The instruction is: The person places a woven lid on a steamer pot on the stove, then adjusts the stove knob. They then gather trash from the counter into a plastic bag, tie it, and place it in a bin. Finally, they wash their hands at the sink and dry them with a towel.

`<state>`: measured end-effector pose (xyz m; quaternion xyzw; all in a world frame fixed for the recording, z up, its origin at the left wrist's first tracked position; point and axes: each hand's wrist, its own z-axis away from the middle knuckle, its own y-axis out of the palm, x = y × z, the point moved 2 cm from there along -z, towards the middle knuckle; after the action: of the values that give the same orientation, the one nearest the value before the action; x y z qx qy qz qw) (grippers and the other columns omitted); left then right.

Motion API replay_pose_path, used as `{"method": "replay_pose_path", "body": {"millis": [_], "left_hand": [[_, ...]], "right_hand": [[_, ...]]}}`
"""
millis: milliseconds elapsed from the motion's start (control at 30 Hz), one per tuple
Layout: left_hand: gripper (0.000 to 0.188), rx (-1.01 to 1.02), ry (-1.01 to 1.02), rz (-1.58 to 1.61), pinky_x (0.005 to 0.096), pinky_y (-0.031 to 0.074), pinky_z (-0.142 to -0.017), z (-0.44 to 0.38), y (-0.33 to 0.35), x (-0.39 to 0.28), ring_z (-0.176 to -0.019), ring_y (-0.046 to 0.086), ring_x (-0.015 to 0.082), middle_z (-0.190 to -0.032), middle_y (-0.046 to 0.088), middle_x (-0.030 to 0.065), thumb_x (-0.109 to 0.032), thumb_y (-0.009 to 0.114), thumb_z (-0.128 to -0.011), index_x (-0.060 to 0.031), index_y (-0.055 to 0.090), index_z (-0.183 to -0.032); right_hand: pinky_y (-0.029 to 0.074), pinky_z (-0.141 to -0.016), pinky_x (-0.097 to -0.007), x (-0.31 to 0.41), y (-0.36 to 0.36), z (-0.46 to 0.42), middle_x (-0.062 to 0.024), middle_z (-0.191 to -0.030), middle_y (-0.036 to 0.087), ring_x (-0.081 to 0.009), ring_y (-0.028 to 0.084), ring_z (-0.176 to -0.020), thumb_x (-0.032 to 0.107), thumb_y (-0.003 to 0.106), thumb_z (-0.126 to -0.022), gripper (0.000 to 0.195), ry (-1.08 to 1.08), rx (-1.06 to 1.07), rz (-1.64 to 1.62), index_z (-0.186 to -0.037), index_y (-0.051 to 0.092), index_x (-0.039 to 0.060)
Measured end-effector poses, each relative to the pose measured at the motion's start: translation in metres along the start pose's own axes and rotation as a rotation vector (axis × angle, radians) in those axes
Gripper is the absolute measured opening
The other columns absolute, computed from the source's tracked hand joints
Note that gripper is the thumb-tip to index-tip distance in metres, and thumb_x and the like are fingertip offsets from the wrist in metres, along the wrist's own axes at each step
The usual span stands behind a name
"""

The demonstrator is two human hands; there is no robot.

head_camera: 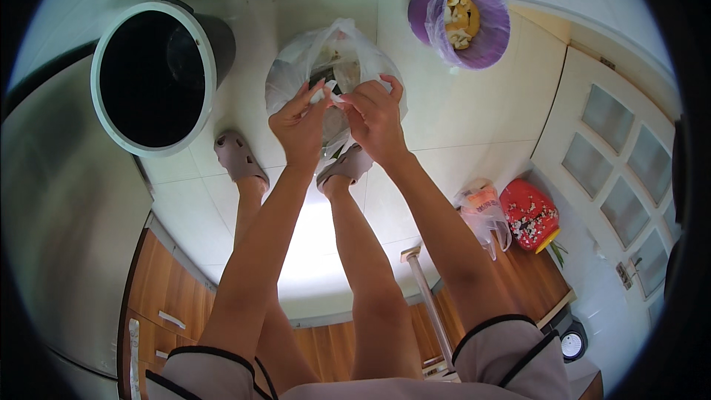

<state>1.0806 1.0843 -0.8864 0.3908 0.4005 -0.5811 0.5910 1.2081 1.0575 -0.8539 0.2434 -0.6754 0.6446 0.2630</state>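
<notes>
A filled, translucent white plastic bag [294,61] sits on the floor tiles, with mixed waste showing inside through its open top. Above it, my left hand [303,122] pinches one end of a twisted white piece of plastic [328,90], which looks like part of the bag. Close by on the right, my right hand [377,116] grips the other end between thumb and fingers. The two hands nearly touch. Whether the white piece is joined to the bag cannot be told.
A black bin with a pale rim [209,66] stands at the left. A lined purple bin [497,39] holding yellow peels is at the upper right. A glazed door [600,139], a small plastic bag [482,208] and a red vase [527,214] are at the right.
</notes>
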Motion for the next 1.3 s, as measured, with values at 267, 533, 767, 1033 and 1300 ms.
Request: {"method": "replay_pose_path", "body": {"millis": [267, 533, 767, 1033, 1300], "left_hand": [[0.022, 0.531, 0.753, -0.68, 0.0402, 0.047, -0.092, -0.014, -0.016, -0.026, -0.071, 0.059, 0.0193, -0.071, 0.059, 0.0022, 0.004, 0.066, -0.067, -0.0097, 0.066, -0.084], [0.003, 0.618, 0.47, -0.887, 0.0409, 0.025, -0.096, -0.029, -0.009, -0.072, -0.108, 0.044, 0.0189, -0.103, 0.055, -0.0034, -0.01, 0.068, -0.07, -0.0114, 0.069, -0.072], [0.006, 0.543, 0.184, -0.81, 0.0375, 0.023, -0.089, -0.029, -0.012, -0.046, -0.108, 0.042, 0.0198, -0.106, 0.053, -0.0045, -0.015, 0.07, -0.072, -0.0097, 0.071, -0.07], [0.01, 0.723, 0.001, -0.762, 0.0362, 0.025, -0.09, -0.035, -0.019, -0.034, -0.105, 0.043, 0.0222, -0.105, 0.057, -0.0036, -0.019, 0.073, -0.069, -0.0091, 0.071, -0.068], [0.008, 0.461, -0.355, -0.446, 0.0276, 0.044, -0.079, -0.032, 0.0, -0.04, -0.091, 0.056, 0.0153, -0.104, 0.053, 0.0009, -0.005, 0.075, -0.069, -0.001, 0.072, -0.073]], "right_hand": [[0.022, -0.103, -0.0527, -0.007, -0.02, 0.008, -0.0005, -0.081, 0.055, -0.0186, 0.055, -0.089, 0.0, 0.061, -0.074, 0.016, -0.011, 0.26, 0.055, -0.086, 0.061, 0.01], [0.033, -0.099, -0.0483, 0.003, -0.023, -0.002, -0.0024, -0.088, 0.057, -0.0221, 0.054, -0.094, 0.001, 0.067, -0.071, 0.021, 0.151, 0.026, -0.106, -0.089, 0.06, 0.0062], [0.049, -0.059, -0.0349, 0.04, -0.031, 0.009, -0.0109, -0.08, 0.061, -0.0258, 0.062, -0.071, 0.034, 0.071, -0.074, 0.039, 0.389, 0.318, 0.085, -0.089, 0.059, -0.0007], [0.05, -0.053, -0.0343, 0.033, -0.016, -0.011, -0.0089, -0.071, 0.061, -0.0249, 0.063, -0.063, 0.015, 0.066, -0.069, 0.015, -0.057, 0.605, 0.267, -0.076, 0.062, 0.0027], [0.047, -0.051, -0.0366, 0.013, -0.03, -0.023, -0.0088, -0.067, 0.06, -0.0276, 0.06, -0.059, 0.008, 0.063, -0.071, 0.007, 0.001, 0.562, 0.112, -0.077, 0.06, 0.0048]]}}
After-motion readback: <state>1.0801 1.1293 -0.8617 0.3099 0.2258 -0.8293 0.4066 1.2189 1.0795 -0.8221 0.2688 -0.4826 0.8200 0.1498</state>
